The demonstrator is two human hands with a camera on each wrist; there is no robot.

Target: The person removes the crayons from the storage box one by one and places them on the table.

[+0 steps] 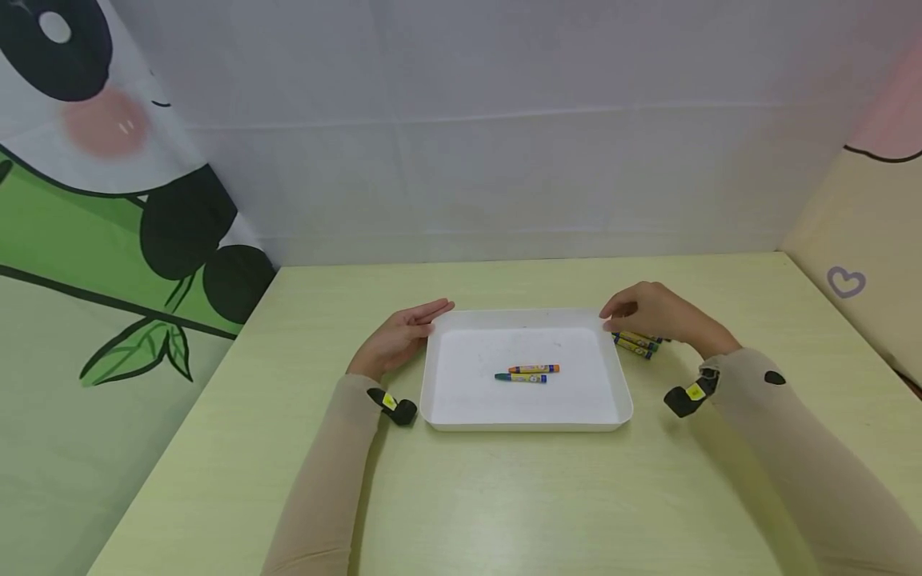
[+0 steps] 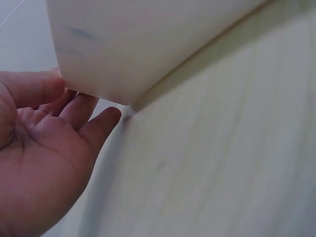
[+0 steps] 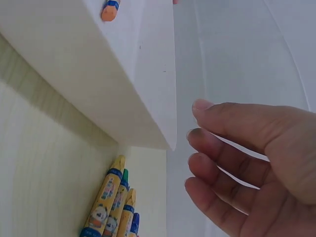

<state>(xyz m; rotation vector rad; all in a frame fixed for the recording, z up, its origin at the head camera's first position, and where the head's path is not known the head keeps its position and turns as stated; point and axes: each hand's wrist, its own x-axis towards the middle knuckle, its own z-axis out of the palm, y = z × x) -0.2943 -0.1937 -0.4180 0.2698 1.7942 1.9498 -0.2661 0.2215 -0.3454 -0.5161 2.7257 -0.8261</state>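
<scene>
A shallow white tray (image 1: 519, 416) rests on the table. Inside it lie two crayons side by side, an orange crayon (image 1: 534, 369) and a green crayon (image 1: 520, 378). At the tray's back left corner is my left hand (image 1: 396, 342), its fingers extended and the thumb at the rim; in the left wrist view the left hand (image 2: 49, 143) touches that corner. My right hand (image 1: 661, 316) is by the back right corner, over more crayons (image 1: 632, 346). The right wrist view shows the right hand (image 3: 256, 153) loosely bent, holding nothing, a small gap from the tray edge (image 3: 148, 106).
Several yellow-wrapped crayons (image 3: 106, 200) lie on the pale wood-grain table (image 1: 519, 504) just right of the tray. A white cloth wall (image 1: 504, 176) rises behind the table. Printed panels stand on the left and right, with a panda picture (image 1: 108, 168) on the left one.
</scene>
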